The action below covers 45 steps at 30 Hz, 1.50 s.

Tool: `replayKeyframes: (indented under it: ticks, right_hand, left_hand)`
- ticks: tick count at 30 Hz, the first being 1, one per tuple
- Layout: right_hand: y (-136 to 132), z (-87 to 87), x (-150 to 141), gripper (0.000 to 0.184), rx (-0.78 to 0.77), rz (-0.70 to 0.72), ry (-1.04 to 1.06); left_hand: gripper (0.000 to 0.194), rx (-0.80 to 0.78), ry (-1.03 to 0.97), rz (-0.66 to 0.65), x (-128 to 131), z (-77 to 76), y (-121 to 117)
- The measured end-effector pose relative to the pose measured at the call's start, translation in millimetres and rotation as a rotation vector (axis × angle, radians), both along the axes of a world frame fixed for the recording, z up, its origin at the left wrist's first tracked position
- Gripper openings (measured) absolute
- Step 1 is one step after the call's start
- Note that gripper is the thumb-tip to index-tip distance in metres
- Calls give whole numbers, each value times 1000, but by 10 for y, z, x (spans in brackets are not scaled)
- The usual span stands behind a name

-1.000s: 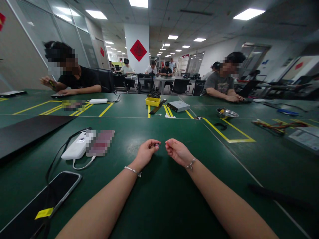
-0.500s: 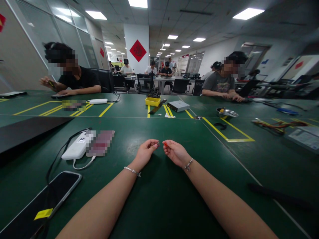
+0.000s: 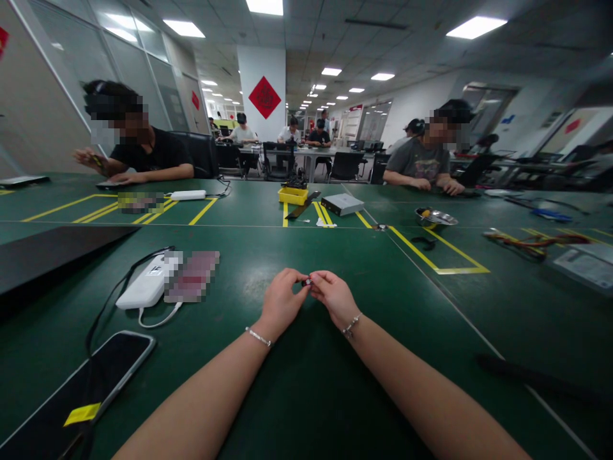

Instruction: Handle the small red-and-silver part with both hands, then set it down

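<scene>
My left hand (image 3: 284, 299) and my right hand (image 3: 334, 297) meet over the middle of the green table (image 3: 306, 396), fingertips almost touching. Pinched between the left thumb and fingers is a small dark piece (image 3: 306, 282) with a light, silvery spot; its kind is too small to tell. The right fingers close on the other end of the same spot. What they grip is mostly covered by the fingertips. Both wrists wear silvery bracelets.
To the left lie a white power bank (image 3: 149, 281) with a cable and a large phone (image 3: 86, 390). Farther back stand a yellow bin (image 3: 293, 195), a grey box (image 3: 343, 204) and a metal dish (image 3: 437, 217). Wires (image 3: 531, 241) lie at right. Co-workers sit across the table.
Half a second ago my hands were slightly apart, with a small orange-red piece at the right fingertips. Now the fingertips are together, and the orange-red piece is hardly visible.
</scene>
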State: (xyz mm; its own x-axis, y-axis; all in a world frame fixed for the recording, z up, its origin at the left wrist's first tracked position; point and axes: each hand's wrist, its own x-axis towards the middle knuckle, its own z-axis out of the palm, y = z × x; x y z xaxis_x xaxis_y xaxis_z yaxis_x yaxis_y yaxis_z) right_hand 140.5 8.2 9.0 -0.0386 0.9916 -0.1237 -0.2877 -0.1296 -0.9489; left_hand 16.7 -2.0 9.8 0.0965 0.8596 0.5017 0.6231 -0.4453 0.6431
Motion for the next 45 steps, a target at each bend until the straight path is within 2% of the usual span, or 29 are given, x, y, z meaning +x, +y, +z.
replayKeyframes:
  ticks: [12,27,34,37,41,45]
  right_hand:
    - [-38,40,-17,21,-30,37,99]
    - [-69,85,-65,21,16,29,-18]
    - [-67,47,-47,20,52,77,-68]
    - [-20,30,-12,17,89,60,-265]
    - [163,124,289,16,140,-48,-497]
    - [385,211,1024,14,133,-300,-714]
  left_hand:
    - [9,73,11,94,-19,23,-31]
    - [10,113,107,190,-26,14,-54]
    - [8,97,138,134,-24,-19,-33]
    - [10,75,199,56,-5,-37,-20]
    - [29,30,262,30,-33,-75,19]
    - [30,-67,309,82,-88,-139,66]
